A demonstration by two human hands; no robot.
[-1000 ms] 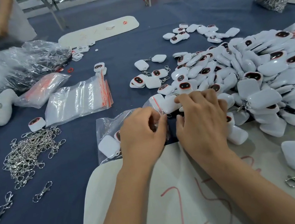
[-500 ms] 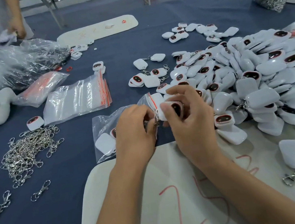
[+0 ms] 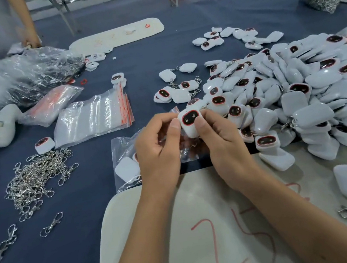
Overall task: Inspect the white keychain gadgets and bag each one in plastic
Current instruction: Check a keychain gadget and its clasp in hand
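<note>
Right hand (image 3: 221, 144): fingers curled round the white gadget (image 3: 190, 123), thumb on its front, dark face turned up to the eyes.
Left hand (image 3: 159, 149): thumb pinching the gadget's left edge, other fingers curled beneath; whether they also hold plastic, I cannot tell.
Gadget's place: just above the clear bag (image 3: 125, 160), beside the big gadget pile (image 3: 297, 96).
Risk: the small smooth shell may slip from the thumbs and drop among the pile, mixing checked with unchecked.
Risk: the bag already holds white pieces; double-bagging seems possible.
Change: half a second ago the gadget sat lower and edge-on; now it is raised, face towards the camera.
</note>
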